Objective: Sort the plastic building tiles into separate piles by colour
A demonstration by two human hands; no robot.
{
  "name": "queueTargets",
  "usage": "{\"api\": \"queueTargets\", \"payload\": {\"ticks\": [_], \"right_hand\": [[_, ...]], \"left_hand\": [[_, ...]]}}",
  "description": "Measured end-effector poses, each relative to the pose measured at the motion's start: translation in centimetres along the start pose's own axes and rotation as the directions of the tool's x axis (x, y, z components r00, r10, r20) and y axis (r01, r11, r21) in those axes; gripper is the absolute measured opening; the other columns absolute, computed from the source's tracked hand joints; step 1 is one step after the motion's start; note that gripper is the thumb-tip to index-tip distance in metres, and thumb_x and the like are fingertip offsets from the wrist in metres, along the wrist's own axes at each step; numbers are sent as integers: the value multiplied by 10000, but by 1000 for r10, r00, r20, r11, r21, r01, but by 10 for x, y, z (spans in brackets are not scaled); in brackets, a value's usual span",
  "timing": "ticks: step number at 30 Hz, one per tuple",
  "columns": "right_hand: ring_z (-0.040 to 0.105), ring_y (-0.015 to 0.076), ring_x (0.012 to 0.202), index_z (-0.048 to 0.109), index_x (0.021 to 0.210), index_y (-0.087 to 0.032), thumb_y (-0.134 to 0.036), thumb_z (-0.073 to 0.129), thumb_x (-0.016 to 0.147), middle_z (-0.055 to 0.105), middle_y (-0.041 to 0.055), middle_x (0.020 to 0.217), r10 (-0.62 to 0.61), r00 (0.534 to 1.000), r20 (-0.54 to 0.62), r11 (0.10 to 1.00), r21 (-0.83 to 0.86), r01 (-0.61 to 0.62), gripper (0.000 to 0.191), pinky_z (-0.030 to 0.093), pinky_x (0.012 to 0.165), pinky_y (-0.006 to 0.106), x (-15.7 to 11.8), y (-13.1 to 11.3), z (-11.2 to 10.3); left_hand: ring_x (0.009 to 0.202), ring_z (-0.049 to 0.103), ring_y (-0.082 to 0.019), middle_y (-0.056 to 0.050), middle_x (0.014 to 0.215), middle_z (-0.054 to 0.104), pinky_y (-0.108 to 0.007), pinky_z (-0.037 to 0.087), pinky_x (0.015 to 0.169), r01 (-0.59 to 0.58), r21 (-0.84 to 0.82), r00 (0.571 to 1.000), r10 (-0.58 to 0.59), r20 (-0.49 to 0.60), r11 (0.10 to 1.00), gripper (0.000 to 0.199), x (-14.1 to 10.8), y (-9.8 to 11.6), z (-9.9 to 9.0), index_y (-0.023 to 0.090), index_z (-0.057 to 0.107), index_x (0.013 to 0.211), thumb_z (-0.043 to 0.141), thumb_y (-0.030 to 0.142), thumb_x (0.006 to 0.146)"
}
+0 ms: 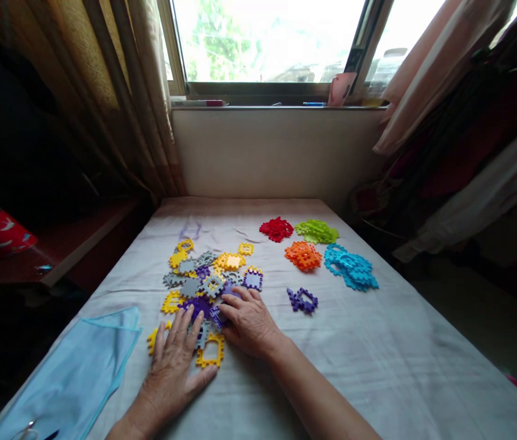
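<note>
My left hand (173, 360) lies palm down with its fingers spread over the near left part of a mixed pile of flat interlocking plastic pieces. Under and beside its fingers are a purple piece (198, 305) and yellow pieces. My right hand (252, 321) reaches into the right side of the pile, its fingers bent over a purple frame piece (216, 316); the thumb side is partly hidden. A yellow frame piece (210, 351) lies between both hands. Grey pieces (189, 286) and more yellow pieces (230, 261) make up the far part of the pile.
Sorted heaps lie to the right: red (277, 228), lime green (317, 231), orange (303, 255), blue (352, 267), and a small purple group (303, 300). A light blue cloth (88, 360) covers the left edge. A pink cup (341, 90) stands on the windowsill.
</note>
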State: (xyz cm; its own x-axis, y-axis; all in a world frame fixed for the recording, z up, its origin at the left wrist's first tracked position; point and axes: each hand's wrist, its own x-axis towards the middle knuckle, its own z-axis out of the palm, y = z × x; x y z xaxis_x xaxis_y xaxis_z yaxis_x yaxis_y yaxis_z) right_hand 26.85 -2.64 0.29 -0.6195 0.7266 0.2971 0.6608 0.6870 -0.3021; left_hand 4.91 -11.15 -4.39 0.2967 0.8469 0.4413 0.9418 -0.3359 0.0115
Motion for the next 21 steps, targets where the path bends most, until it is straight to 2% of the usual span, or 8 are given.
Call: {"api": "queueTargets", "payload": {"ticks": [3,9,11,13,15,17,19,21], "right_hand": [[551,246,1224,688,1131,-291,-320,669,873,669,22,1309,-34,999,-42,999,-31,33,260,416,1022,424,-2,2,4],[633,235,1112,681,1175,-244,-275,535,957,705,86,1224,-60,950,-306,997,21,69,264,511,931,389,-14,7,9],[677,198,1030,661,1212,-223,-236,455,978,735,93,1136,-8,920,-392,988,137,67,312,544,889,333,-18,9,4],[717,173,923,650,1215,-218,-245,436,984,760,86,1040,123,884,-451,960,282,10,316,567,831,287,-24,15,-4],[734,163,775,641,1197,-218,-305,468,980,773,58,895,329,821,-467,899,422,-120,291,575,724,256,-33,27,-14],[711,161,632,641,1160,-207,-376,491,962,754,30,760,521,719,-461,825,489,-284,300,544,598,237,-44,45,-24],[688,169,579,660,1109,-195,-415,482,941,738,29,710,626,614,-481,777,452,-438,329,502,544,238,-57,67,-31],[685,184,597,691,1074,-199,-424,484,918,744,43,727,665,535,-521,740,360,-568,344,487,562,253,-69,87,-35]], "left_hand": [[1463,343,-328,-127,1609,339,-571,159,1206,25,-8,1000,-25,2,1000,900,6,-4,5,274,104,1601,557,450,845],[1465,341,-306,-129,1605,347,-545,131,1219,-9,13,999,9,-53,1000,842,9,-2,4,243,118,1602,504,472,889],[1470,332,-300,-124,1604,349,-536,127,1222,-15,14,998,15,-57,1000,835,8,-2,3,246,119,1602,493,492,897],[1471,329,-304,-119,1602,355,-539,128,1221,-13,0,998,13,-57,1000,838,6,-2,3,258,117,1602,490,516,897],[1469,332,-305,-118,1599,361,-539,133,1220,-9,-21,998,8,-55,1000,831,6,-4,4,268,125,1600,488,534,901],[1463,343,-297,-122,1590,375,-531,147,1218,8,-43,998,-11,-65,999,790,7,-8,5,270,149,1595,467,534,922],[1454,360,-286,-125,1571,407,-525,176,1212,54,-67,994,-60,-94,996,719,14,-14,5,273,184,1585,427,513,953],[1434,393,-279,-125,1536,456,-523,221,1197,122,-99,980,-136,-143,988,634,24,-22,4,277,239,1565,384,477,980]]}}
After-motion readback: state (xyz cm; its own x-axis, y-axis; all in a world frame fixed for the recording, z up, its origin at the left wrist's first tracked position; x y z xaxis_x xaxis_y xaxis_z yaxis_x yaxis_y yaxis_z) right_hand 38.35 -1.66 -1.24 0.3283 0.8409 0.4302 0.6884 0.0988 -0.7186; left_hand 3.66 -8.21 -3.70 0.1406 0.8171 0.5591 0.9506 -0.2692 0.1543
